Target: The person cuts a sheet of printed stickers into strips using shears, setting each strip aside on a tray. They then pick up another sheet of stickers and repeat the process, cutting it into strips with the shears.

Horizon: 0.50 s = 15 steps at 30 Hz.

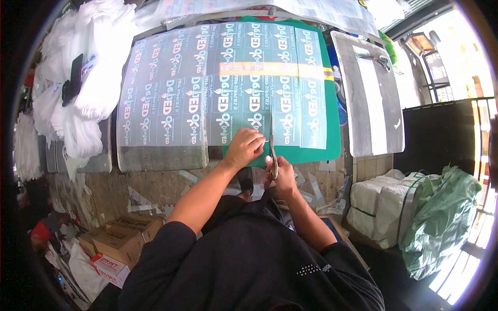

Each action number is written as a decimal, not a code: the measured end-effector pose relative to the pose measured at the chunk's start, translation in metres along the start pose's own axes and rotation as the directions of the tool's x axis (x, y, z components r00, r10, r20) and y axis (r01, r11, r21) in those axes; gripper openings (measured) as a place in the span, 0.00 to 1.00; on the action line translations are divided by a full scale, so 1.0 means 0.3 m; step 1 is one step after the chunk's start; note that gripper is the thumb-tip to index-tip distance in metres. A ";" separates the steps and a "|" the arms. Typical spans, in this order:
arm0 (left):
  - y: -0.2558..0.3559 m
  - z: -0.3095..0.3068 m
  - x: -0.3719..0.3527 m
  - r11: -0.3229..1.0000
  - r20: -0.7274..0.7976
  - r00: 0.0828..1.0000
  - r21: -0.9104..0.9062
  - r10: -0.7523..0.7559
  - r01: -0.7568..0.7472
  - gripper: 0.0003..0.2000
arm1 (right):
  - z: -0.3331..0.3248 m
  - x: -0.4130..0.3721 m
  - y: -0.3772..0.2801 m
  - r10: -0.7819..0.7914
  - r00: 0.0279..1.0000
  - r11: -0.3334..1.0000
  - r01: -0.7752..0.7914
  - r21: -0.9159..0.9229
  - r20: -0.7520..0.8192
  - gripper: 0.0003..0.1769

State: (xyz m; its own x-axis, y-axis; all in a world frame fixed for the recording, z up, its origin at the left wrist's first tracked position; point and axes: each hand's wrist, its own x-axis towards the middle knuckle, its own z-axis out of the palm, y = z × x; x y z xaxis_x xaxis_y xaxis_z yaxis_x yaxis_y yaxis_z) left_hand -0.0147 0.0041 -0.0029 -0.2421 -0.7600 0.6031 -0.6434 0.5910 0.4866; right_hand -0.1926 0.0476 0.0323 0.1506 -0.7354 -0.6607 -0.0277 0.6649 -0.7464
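A clear plastic sheet printed with rows of white lettering lies over a grey board and a green board. My left hand is closed at the sheet's near edge, fingers bent together; what they pinch is too small to tell. Just to its right, my right hand is wrapped round the handles of metal scissors. The blades point away from me, over the near edge of the sheet. An orange and yellow striped band crosses the green board, seen through the sheet.
White plastic bundles hang at the left. Another grey board stands at the right, with a second pair of scissors on it. Cardboard boxes sit lower left, wrapped white bales lower right. Scraps litter the floor.
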 end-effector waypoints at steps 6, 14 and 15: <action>-0.010 -0.003 -0.017 1.000 0.033 0.999 -0.012 0.005 -0.004 0.10 | 0.003 0.004 -0.044 -0.089 0.996 0.995 0.089 -0.044 0.010 0.28; 0.080 -0.050 -0.054 0.974 0.493 0.852 0.215 -0.173 0.073 0.28 | -0.008 0.026 -0.046 -0.062 0.997 0.997 0.064 -0.048 0.038 0.25; 0.085 -0.054 -0.047 0.974 0.494 0.852 0.215 -0.173 0.073 0.28 | -0.007 0.023 -0.052 -0.073 0.997 0.996 0.074 -0.045 0.041 0.24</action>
State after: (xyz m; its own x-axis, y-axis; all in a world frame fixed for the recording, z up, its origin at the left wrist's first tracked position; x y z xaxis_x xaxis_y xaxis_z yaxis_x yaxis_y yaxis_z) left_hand -0.0159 0.0342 0.0112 -0.4535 -0.8835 0.1175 -0.8007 0.4618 0.3817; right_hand -0.1933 0.0320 0.0391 0.1923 -0.7758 -0.6010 -0.0606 0.6018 -0.7963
